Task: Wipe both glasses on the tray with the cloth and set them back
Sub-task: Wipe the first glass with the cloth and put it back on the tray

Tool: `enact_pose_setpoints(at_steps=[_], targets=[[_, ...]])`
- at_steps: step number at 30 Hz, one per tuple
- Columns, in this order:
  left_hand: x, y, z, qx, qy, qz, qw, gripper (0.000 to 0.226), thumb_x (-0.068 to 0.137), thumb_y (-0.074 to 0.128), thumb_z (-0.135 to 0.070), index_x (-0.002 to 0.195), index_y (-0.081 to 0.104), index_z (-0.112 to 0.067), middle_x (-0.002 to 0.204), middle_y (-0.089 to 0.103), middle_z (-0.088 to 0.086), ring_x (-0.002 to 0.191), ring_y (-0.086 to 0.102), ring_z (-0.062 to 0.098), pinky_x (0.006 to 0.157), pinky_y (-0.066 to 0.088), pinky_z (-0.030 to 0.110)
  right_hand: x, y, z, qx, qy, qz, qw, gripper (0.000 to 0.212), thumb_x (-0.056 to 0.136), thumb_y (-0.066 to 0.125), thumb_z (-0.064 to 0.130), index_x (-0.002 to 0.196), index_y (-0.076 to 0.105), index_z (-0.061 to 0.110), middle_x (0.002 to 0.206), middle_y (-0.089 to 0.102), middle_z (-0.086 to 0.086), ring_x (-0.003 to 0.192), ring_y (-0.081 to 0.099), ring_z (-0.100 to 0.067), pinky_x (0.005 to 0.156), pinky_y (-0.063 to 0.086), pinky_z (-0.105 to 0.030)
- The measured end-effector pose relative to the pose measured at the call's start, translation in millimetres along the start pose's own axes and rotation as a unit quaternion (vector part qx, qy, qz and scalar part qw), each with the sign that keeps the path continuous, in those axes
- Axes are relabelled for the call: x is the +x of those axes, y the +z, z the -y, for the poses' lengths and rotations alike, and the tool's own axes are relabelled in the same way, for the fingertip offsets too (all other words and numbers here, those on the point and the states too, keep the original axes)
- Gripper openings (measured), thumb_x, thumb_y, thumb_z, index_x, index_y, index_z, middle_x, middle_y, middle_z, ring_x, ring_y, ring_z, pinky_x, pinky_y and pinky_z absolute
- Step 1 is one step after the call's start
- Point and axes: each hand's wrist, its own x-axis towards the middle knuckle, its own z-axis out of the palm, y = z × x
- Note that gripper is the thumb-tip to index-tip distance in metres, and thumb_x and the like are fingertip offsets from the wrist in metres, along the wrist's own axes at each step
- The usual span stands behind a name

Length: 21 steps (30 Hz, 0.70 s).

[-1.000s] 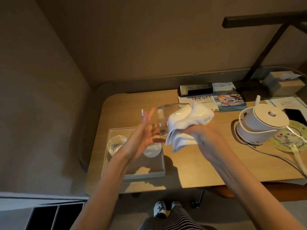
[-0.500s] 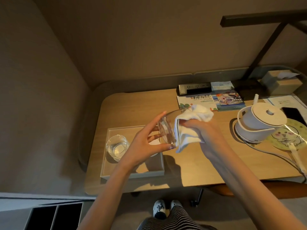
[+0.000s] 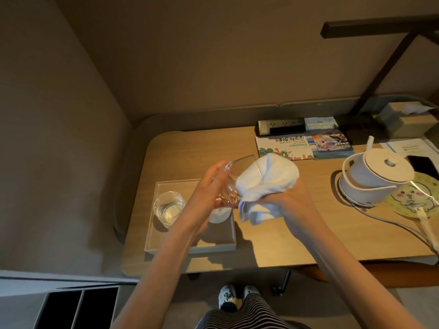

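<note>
Your fingers [image 3: 219, 173] on the left hand [image 3: 209, 195] curl around the base end of a clear glass [image 3: 231, 186], holding it tilted on its side above the right edge of the tray [image 3: 190, 248], mouth pointing right and away from you. Your right hand [image 3: 287, 203] is clenched on the white cloth [image 3: 266, 186], bunching it over the mouth of that glass, with a loose fold hanging below your knuckles. Both forearms reach in from the near edge, the left one crossing over the tray and hiding part of its floor. A second glass [image 3: 168, 207] stands upright in the tray's left half, and a round white coaster [image 3: 219, 214] shows just beneath your left wrist. So you have two glasses, one cloth, one tray. To the right on the wooden desk [image 3: 194, 153] sits a white kettle [image 3: 375, 179] on its base, its cord trailing toward the near right corner, beside a round cartoon-printed fan [image 3: 413, 199]. Two brochures [image 3: 304, 146] lie at the far side, near a power strip [image 3: 280, 125], and a tissue box [image 3: 403, 117] sits at the far right.
</note>
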Motion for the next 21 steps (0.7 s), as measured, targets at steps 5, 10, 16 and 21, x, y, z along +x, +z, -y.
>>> enact_pose_setpoints(at_steps=[5,10,16,21], targets=[[-5.7,5.4,18.2,0.091,0.123,-0.021,0.988,0.062,0.081,0.071,-0.053,0.135,0.041,-0.045,0.132,0.057,-0.005,0.116,0.06,0.006,0.095,0.052,0.029,13.1,11.4,-3.0,0.091,0.004,-0.028,0.995,0.024,0.068,0.073,-0.003,0.071,0.067,0.02,0.078,0.066,-0.011,0.071,0.064,-0.024,0.066,0.05,-0.037],[-4.4,-3.4,23.8,0.072,0.071,0.015,0.995,0.089,0.066,0.063,-0.073,0.144,0.04,-0.036,0.14,0.052,-0.01,0.116,0.059,-0.001,0.095,0.052,0.026,17.1,4.6,-8.9,0.165,0.04,-0.043,0.985,0.03,0.069,0.072,-0.007,0.081,0.069,0.02,0.08,0.069,-0.01,0.07,0.068,-0.024,0.058,0.054,-0.031],[-2.3,-8.2,21.4,-0.033,-0.013,0.034,0.999,0.059,0.082,0.057,-0.049,0.127,0.059,-0.011,0.098,0.072,0.009,0.086,0.063,0.027,0.07,0.056,0.027,9.9,-10.2,-7.9,0.108,0.021,0.039,0.993,0.022,0.056,0.067,-0.004,0.065,0.074,0.015,0.061,0.066,-0.002,0.06,0.066,-0.017,0.05,0.05,-0.027],[-2.9,-12.4,27.1,0.04,-0.003,0.048,0.998,0.054,0.083,0.073,-0.011,0.12,0.047,-0.041,0.085,0.076,-0.022,0.082,0.07,-0.006,0.072,0.052,0.013,14.9,0.7,-4.6,0.059,0.029,0.012,0.998,0.026,0.063,0.074,-0.004,0.068,0.072,0.021,0.068,0.068,-0.001,0.066,0.068,-0.017,0.055,0.052,-0.028]])
